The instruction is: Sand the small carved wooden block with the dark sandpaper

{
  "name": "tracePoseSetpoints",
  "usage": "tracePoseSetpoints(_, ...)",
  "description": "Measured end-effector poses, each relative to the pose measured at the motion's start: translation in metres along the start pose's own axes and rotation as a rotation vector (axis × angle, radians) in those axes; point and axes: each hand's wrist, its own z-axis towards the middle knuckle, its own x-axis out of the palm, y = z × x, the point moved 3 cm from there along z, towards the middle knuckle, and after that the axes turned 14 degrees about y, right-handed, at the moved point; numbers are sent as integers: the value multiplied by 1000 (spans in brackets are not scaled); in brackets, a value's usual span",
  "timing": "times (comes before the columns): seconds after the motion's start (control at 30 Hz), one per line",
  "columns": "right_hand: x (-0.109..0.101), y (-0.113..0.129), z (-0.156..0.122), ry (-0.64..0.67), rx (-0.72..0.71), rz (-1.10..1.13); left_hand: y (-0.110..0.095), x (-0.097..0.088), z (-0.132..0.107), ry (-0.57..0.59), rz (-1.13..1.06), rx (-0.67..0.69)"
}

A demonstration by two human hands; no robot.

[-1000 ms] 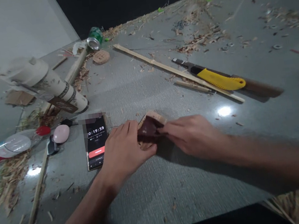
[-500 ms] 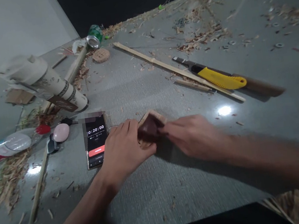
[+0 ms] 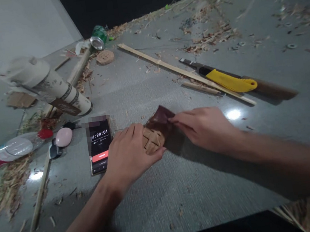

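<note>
My left hand (image 3: pixel 128 150) is closed around the left side of a carved wooden disc (image 3: pixel 154 141), steadying it on the table. Dark crossing grooves mark the disc's upper face. Between its thumb and fingers my right hand (image 3: pixel 202 127) pinches the right edge of a dark brown piece of sandpaper (image 3: pixel 162 114). The sandpaper is bent and lies over the disc's far side, hiding that part. Just left of my left hand lies a phone (image 3: pixel 99 144) with a running timer on its screen.
A yellow-handled saw (image 3: pixel 230 80) and a long wooden strip (image 3: pixel 159 62) lie at the back right. A white tumbler (image 3: pixel 53 83), a plastic bottle (image 3: pixel 11 150) and a green can (image 3: pixel 98 38) are on the left. Another wooden disc (image 3: pixel 105 57) sits near the can. Shavings litter the table.
My right hand has moved slightly up and right, drawing the sandpaper toward the disc's far side. The grooved face now shows. My left hand has stayed in place.
</note>
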Motion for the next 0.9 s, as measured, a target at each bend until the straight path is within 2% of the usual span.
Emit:
tracePoseSetpoints(0.03,-1,-5,1,-7,40,-27,0,0,0,0,4,1)
tracePoseSetpoints(0.17,-1,-11,2,48,36,-42,2,0,-1,8,13,-12)
tracePoseSetpoints(0.3,-5,-5,-2,-53,87,28,1,1,-2,6,6,6)
tracePoseSetpoints(0.47,5,12,-5,83,-213,97,0,-1,-1,9,-9,-16)
tracePoseSetpoints(0.5,5,11,-4,76,-202,91,0,-1,-1,13,-9,-16)
tracePoseSetpoints(0.63,1,-2,-1,-28,-1,59,0,-1,0,15,5,4)
tracePoseSetpoints(0.8,3,9,-4,68,-186,97,0,-1,-1,15,5,-10)
tracePoseSetpoints(0.9,2,9,-5,11,-94,63,0,-1,-2,15,4,-5)
